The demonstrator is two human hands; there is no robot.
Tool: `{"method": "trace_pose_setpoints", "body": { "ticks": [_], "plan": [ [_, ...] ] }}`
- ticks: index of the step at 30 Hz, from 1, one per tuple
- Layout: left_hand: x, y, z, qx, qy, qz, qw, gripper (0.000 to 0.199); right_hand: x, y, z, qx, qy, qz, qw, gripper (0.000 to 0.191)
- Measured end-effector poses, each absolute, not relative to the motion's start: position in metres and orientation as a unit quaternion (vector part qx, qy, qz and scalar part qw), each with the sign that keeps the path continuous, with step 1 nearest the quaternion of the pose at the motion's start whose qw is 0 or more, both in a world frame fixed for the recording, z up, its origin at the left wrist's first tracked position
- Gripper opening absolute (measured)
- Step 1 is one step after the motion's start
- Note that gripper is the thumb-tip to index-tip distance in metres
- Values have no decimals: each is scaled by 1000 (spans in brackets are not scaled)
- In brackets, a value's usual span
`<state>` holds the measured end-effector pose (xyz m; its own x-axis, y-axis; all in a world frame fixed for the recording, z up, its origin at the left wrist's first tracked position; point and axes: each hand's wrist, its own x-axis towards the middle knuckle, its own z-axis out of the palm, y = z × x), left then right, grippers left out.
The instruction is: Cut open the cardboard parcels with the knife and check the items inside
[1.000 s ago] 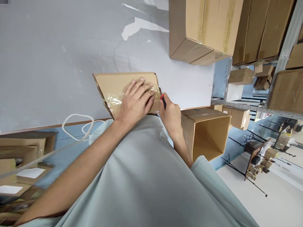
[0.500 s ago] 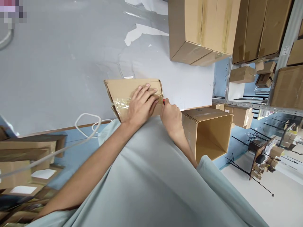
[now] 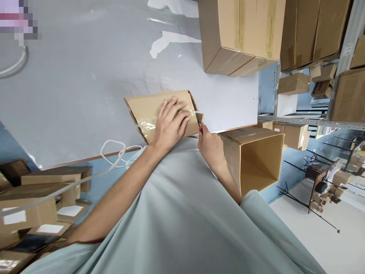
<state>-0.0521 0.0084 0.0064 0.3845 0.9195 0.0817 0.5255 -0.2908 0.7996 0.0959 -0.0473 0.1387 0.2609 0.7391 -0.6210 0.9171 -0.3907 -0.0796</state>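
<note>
A flattish cardboard box (image 3: 156, 102) with clear tape across its top lies near the front edge of the grey table (image 3: 85, 91). My left hand (image 3: 171, 121) rests flat on that box, fingers spread. My right hand (image 3: 211, 148) is closed round a red-and-black utility knife (image 3: 201, 129), most of its handle hidden in the fist. The knife's tip is at the box's right end, where a small cardboard flap (image 3: 200, 117) sticks out.
A large taped carton (image 3: 242, 34) stands at the back right of the table. Below the right edge is an open carton (image 3: 261, 163). A white cable (image 3: 114, 152) loops over the front edge. Several boxes (image 3: 37, 205) are piled at lower left, and shelves with cartons (image 3: 348, 95) stand right.
My right hand has drawn the knife slightly down and away from the box's right end, where a flap now stands out. The box has turned slightly under my left hand.
</note>
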Motion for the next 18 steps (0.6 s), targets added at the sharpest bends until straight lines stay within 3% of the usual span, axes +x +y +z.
{"method": "trace_pose_setpoints", "body": {
  "ticks": [3,6,12,15,18],
  "plan": [
    [-78,0,16,728,529,279,334,39,123,-46,127,808,531,-252,41,46],
    [-112,-15,16,683,611,277,289,60,163,-27,73,849,491,-187,-49,54],
    [-164,-41,-7,572,717,312,246,68,219,17,-52,882,410,-228,43,63],
    [-187,-48,-16,520,751,330,238,75,221,23,-68,873,423,-236,47,67],
    [-209,-53,-25,476,767,349,252,84,201,26,-71,839,473,-270,-12,59]
  ]
}}
